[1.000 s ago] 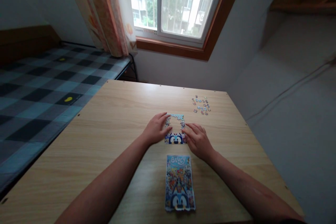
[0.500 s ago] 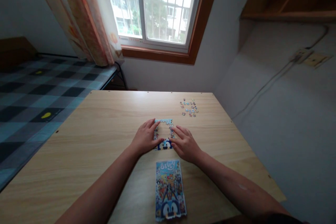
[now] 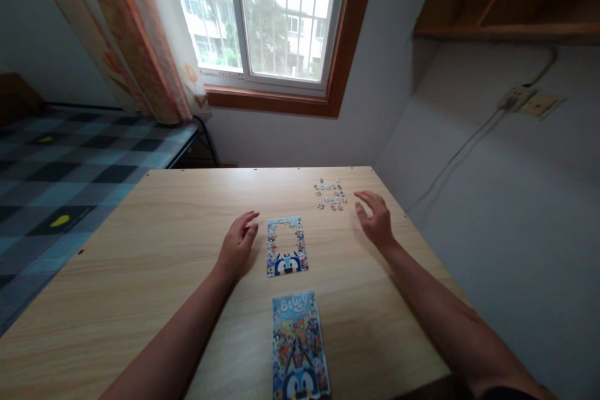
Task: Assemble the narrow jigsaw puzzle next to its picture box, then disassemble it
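A partly assembled jigsaw puzzle [image 3: 289, 264] lies flat on the table, its border joined around a bare middle, with a blue dog face along the near edge. My left hand [image 3: 237, 244] rests just left of it, apart from it, fingers loosely bent and holding nothing. Farther right, my right hand [image 3: 375, 215] hovers beside a scatter of loose puzzle pieces [image 3: 336, 200], its fingers apart and empty. Nearer to me lies the puzzle's picture box [image 3: 299, 344], marked "BLUCY" and crowded with cartoon figures.
The wooden table [image 3: 154, 281] carries all of these. A bed with a checked cover [image 3: 84, 181] stands to the left. Behind the table are a window [image 3: 281, 31] and a curtain [image 3: 122, 31]. A cord [image 3: 454, 159] hangs on the right wall beneath a shelf [image 3: 506, 31].
Both hands have come off the puzzle. My left hand moved left, while my right hand moved right and away toward the loose pieces. The view has shifted slightly.
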A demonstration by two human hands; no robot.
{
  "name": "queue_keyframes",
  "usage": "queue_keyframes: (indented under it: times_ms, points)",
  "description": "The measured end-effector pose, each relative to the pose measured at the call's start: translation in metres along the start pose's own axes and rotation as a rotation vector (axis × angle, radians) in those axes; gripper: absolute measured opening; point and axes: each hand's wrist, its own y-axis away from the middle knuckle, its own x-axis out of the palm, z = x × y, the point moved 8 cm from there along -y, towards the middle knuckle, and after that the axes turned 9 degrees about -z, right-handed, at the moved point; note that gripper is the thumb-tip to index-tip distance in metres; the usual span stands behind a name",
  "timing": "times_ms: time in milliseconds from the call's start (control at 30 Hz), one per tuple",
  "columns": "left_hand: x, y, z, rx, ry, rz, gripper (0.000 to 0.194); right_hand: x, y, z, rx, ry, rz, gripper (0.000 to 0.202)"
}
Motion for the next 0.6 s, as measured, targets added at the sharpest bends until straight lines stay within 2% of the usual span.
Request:
queue_keyframes:
  times_ms: [100, 167, 233, 367, 600]
  points:
    - [-0.010, -0.001, 0.018, -0.193, 0.176, -0.134, 0.058, -0.004, -0.017, -0.074, 0.330, 0.062, -0.080, 0.046]
    - [-0.015, 0.000, 0.024, -0.280, 0.249, -0.204, 0.060, 0.004, -0.019, -0.106, 0.440, 0.100, -0.051, 0.050]
    - [-0.020, 0.001, 0.025, -0.306, 0.286, -0.261, 0.059, 0.017, -0.014, -0.127, 0.545, 0.098, 0.012, 0.053]
    - [-0.026, 0.002, 0.021, -0.308, 0.332, -0.333, 0.056, 0.046, -0.004, -0.144, 0.683, 0.086, 0.134, 0.052]
    - [-0.025, 0.003, 0.026, -0.330, 0.325, -0.331, 0.052, 0.078, -0.024, -0.146, 0.680, 0.197, 0.290, 0.037]
